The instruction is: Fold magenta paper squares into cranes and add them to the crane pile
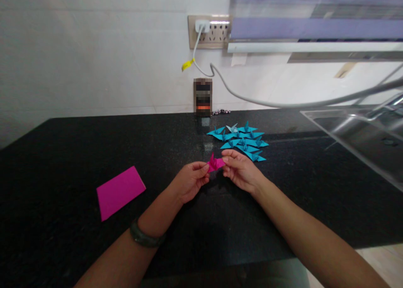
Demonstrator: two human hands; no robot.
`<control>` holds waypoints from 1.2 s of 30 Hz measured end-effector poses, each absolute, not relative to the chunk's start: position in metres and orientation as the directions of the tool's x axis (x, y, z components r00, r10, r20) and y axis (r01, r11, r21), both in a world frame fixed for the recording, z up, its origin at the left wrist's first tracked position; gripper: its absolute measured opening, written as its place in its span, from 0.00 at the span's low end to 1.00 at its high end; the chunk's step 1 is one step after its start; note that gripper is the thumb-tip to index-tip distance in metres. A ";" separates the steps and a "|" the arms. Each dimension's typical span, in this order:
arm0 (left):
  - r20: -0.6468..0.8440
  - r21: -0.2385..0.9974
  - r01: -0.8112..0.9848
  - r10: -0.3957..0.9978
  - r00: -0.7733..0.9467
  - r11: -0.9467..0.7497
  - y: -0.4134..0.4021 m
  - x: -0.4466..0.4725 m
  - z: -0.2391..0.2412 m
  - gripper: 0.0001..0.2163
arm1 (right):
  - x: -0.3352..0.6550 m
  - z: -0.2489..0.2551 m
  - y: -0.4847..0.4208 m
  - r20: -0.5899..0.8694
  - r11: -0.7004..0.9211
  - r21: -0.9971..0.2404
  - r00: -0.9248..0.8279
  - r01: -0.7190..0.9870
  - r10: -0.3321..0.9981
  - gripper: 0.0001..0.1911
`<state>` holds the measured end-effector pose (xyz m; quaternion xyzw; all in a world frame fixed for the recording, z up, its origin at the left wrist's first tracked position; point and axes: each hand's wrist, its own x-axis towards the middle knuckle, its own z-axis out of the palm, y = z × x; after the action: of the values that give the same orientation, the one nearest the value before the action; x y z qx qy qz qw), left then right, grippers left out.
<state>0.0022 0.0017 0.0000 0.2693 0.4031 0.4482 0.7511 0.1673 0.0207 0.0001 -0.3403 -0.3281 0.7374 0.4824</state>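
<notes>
A small folded magenta paper piece (215, 163) is held between both hands above the black countertop (63, 162). My left hand (190, 180) pinches its left end with thumb and fingers closed. On its right end my right hand (239, 169) is closed in the same way. Just beyond the hands lies a cluster of several teal folded paper cranes (241, 141). A dark bracelet sits on my left wrist.
A stack of magenta paper sheets (119, 191) lies on the counter to the left. A small dark box (202, 97) stands against the white wall under a power strip (209, 31) with a grey cable. A steel sink (355, 130) is at right.
</notes>
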 end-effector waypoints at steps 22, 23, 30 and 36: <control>-0.257 0.830 -0.403 0.905 0.338 0.386 -0.001 0.005 0.001 0.10 | 0.169 0.012 0.012 -0.281 -0.641 -0.601 -0.625 -0.477 0.728 0.04; -0.266 0.805 -0.426 0.893 0.363 0.412 -0.001 0.004 0.001 0.10 | 0.169 0.012 0.012 -0.291 -0.643 -0.593 -0.616 -0.485 0.732 0.05; -0.260 0.696 -0.543 0.869 0.421 0.471 -0.001 0.002 0.001 0.09 | 0.169 0.009 0.014 -0.377 -0.695 -0.527 -0.599 -0.489 0.706 0.11; -0.243 0.689 -0.549 0.864 0.440 0.473 -0.003 0.004 0.002 0.09 | 0.169 0.007 0.014 -0.343 -0.673 -0.529 -0.596 -0.517 0.726 0.06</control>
<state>0.0043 -0.0027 0.0017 0.2668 0.2959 0.4385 0.8056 0.1687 0.0135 0.0069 -0.2742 -0.1910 0.8727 0.3561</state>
